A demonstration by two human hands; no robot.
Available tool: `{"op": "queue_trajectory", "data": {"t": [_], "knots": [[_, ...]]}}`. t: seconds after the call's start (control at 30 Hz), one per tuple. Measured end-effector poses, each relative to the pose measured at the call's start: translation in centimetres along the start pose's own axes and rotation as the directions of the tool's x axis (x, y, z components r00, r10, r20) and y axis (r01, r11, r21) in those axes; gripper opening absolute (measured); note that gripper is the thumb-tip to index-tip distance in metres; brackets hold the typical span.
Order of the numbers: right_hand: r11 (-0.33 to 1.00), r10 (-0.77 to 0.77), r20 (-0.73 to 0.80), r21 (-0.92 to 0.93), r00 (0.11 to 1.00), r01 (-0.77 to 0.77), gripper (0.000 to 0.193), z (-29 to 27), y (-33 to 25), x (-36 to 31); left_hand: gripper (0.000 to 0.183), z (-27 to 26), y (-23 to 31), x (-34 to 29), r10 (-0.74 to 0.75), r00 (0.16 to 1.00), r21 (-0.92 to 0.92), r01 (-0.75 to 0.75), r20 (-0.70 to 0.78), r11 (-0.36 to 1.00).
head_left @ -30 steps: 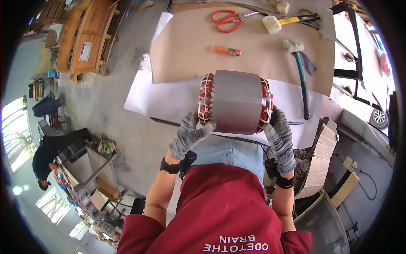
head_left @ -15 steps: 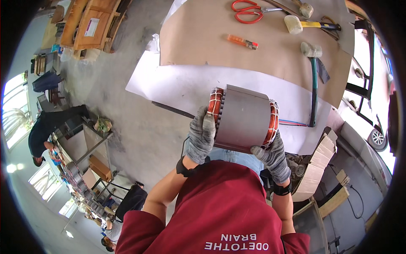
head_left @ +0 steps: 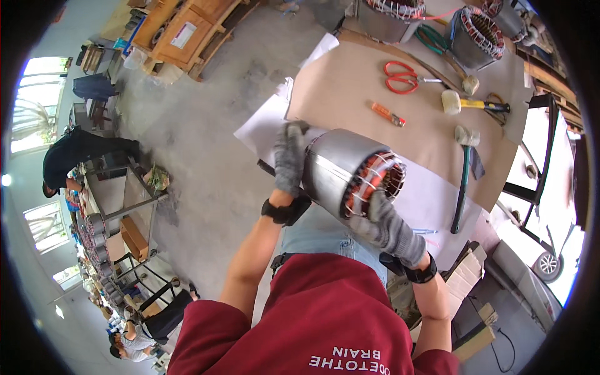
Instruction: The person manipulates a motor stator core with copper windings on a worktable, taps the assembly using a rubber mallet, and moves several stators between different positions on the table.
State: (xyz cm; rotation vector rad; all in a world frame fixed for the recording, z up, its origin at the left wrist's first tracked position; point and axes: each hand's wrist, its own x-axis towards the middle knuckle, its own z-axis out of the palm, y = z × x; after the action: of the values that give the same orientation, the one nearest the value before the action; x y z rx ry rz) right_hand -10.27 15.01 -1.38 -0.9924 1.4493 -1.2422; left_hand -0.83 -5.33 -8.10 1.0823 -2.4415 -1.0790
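Observation:
A motor stator (head_left: 331,165), a grey metal cylinder with laced copper windings at its end, is held between my two gloved hands at the table's near edge. It is tilted, and its open right end shows the coils. My left hand (head_left: 289,159), in a grey knit glove, presses against the left end; part of its fingers is hidden behind the stator. My right hand (head_left: 390,231) grips the near rim of the right end, its thumb on the white-laced windings. Thin blue and red leads (head_left: 425,232) run out beside my right hand.
Brown and white sheets cover the table (head_left: 350,69). On it lie red-handled scissors (head_left: 401,77), an orange tool (head_left: 388,114), a yellow-black mallet (head_left: 465,103) and a green-handled mallet (head_left: 464,175). More stators (head_left: 475,37) stand at the far edge. A person (head_left: 81,156) bends over a bench at left.
The stator has turned in my hands, so its right end now faces more toward me. My left hand has shifted up along its left end. The view has swung, showing more stators.

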Motion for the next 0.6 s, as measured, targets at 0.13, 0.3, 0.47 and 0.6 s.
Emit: {"op": "queue_trajectory", "data": {"t": [0.13, 0.3, 0.47, 0.6], "knots": [[0.814, 0.116, 0.166, -0.580, 0.979, 0.002, 0.070, 0.9, -0.7, 3.3, 0.034, -1.4, 2.4, -2.7, 0.111, 0.984, -0.326, -0.150, -0.137, 0.933], [0.794, -0.234, 0.093, -0.557, 0.968, 0.245, 0.053, 4.3, -1.9, 6.5, 0.046, -2.5, -1.7, -2.3, 0.106, 0.989, -0.475, -0.144, -0.106, 0.868], [0.722, -0.276, 0.144, -0.621, 0.950, 0.304, 0.049, 4.3, -4.0, 5.9, 0.044, -4.1, -2.7, -2.1, -0.057, 0.998, -0.797, 0.066, 0.040, 0.600], [0.748, -0.371, -0.032, -0.603, 0.928, 0.278, 0.041, -0.1, -5.9, 0.8, 0.048, -2.9, -2.6, -3.7, -0.220, 0.975, -0.777, 0.115, -0.030, 0.619]]}}
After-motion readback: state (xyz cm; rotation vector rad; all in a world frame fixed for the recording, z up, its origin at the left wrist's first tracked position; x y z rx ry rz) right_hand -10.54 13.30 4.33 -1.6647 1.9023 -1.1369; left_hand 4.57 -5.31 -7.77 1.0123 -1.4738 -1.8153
